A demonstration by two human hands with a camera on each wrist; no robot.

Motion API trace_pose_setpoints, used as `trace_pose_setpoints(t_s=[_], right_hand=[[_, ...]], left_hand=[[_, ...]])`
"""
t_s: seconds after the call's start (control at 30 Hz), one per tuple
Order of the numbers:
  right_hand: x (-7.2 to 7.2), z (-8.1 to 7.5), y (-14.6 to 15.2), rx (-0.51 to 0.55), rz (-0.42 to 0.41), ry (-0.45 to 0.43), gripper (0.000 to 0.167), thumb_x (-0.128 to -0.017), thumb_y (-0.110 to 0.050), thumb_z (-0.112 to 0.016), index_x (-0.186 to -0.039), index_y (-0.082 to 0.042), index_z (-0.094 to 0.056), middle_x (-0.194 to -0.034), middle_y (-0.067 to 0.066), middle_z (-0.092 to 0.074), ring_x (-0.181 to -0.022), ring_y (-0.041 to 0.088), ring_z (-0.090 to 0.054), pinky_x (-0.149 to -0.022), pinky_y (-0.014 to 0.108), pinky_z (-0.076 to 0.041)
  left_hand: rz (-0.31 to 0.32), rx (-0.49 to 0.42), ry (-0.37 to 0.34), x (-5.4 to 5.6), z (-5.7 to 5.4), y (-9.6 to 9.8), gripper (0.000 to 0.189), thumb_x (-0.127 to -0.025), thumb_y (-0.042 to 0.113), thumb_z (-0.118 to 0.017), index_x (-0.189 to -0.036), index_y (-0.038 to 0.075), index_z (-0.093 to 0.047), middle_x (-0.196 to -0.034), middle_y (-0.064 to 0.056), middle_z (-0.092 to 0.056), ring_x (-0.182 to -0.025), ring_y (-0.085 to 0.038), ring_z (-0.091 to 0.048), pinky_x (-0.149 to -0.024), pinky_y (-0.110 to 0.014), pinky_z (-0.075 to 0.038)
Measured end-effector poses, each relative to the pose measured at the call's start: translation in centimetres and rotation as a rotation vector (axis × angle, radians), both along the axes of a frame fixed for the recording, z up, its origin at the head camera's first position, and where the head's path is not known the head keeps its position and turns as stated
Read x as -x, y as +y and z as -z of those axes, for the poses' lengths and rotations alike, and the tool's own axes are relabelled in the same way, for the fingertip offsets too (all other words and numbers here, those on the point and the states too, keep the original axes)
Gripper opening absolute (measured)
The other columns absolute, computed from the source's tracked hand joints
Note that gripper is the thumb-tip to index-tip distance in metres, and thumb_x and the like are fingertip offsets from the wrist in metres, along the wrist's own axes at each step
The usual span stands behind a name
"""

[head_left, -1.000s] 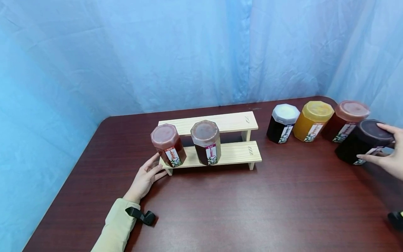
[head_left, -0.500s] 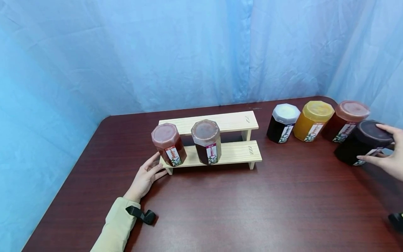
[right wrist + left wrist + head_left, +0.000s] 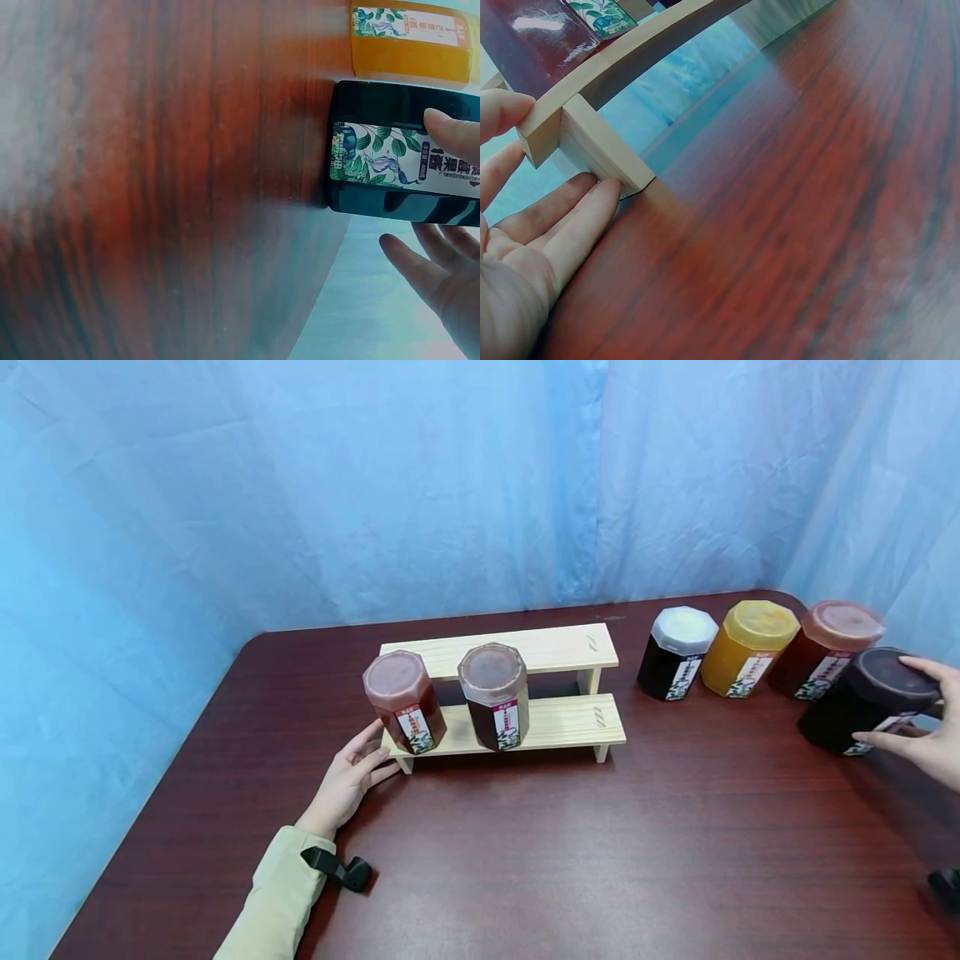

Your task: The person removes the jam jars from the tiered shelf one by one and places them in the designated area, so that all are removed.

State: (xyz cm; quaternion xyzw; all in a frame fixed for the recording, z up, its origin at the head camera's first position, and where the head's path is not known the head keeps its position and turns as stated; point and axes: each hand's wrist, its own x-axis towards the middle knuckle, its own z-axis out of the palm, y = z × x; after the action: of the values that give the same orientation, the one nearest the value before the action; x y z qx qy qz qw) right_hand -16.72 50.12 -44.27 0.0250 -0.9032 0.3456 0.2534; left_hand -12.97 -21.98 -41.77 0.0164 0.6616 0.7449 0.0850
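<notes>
My left hand (image 3: 347,783) holds the left end of a two-step wooden display rack (image 3: 566,720). In the left wrist view, the thumb and a finger pinch the board's corner, and other fingers touch its leg (image 3: 604,146). On the lower step stand a red jam jar (image 3: 408,710) and, to its right, a dark purple jam jar (image 3: 491,693). At the far right, my right hand (image 3: 926,722) grips a black jam jar (image 3: 847,706) standing on the table. Its thumb (image 3: 454,135) presses the label side while the fingers lie behind, partly hidden.
Left of the black jar, a white-lidded dark jar (image 3: 675,652), a yellow jar (image 3: 742,652) and a brownish-red jar (image 3: 813,656) stand in a row. Blue curtains (image 3: 450,485) hang behind the dark red table (image 3: 525,852).
</notes>
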Motion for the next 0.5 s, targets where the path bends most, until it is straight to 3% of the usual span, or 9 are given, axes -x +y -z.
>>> trace_pose_setpoints(t_s=[0.3, 0.5], right_hand=[[-0.3, 0.0, 0.2, 0.012, 0.021, 0.013, 0.103, -0.061, 0.015, -0.076, -0.148, -0.02, -0.032, -0.126, -0.029, -0.025, -0.084, -0.023, -0.032, -0.055, -0.006, -0.033], [-1.1, -1.8, -0.6, 0.107, 0.06, -0.064, 0.088, -0.075, 0.004, -0.073, -0.146, -0.03, -0.035, -0.117, -0.032, -0.037, -0.086, -0.024, -0.038, -0.059, -0.003, -0.035]], left_hand=[[0.017, 0.005, 0.0, 0.1, 0.1, 0.0, 0.062, -0.097, 0.006, -0.047, -0.151, 0.004, -0.017, -0.135, -0.022, -0.037, -0.103, -0.005, -0.06, -0.088, -0.027, -0.053], [-0.002, 0.002, -0.007, 0.0, 0.0, 0.0, 0.061, -0.096, 0.003, -0.046, -0.151, 0.004, -0.019, -0.124, -0.011, -0.045, -0.1, -0.006, -0.061, -0.086, -0.027, -0.054]])
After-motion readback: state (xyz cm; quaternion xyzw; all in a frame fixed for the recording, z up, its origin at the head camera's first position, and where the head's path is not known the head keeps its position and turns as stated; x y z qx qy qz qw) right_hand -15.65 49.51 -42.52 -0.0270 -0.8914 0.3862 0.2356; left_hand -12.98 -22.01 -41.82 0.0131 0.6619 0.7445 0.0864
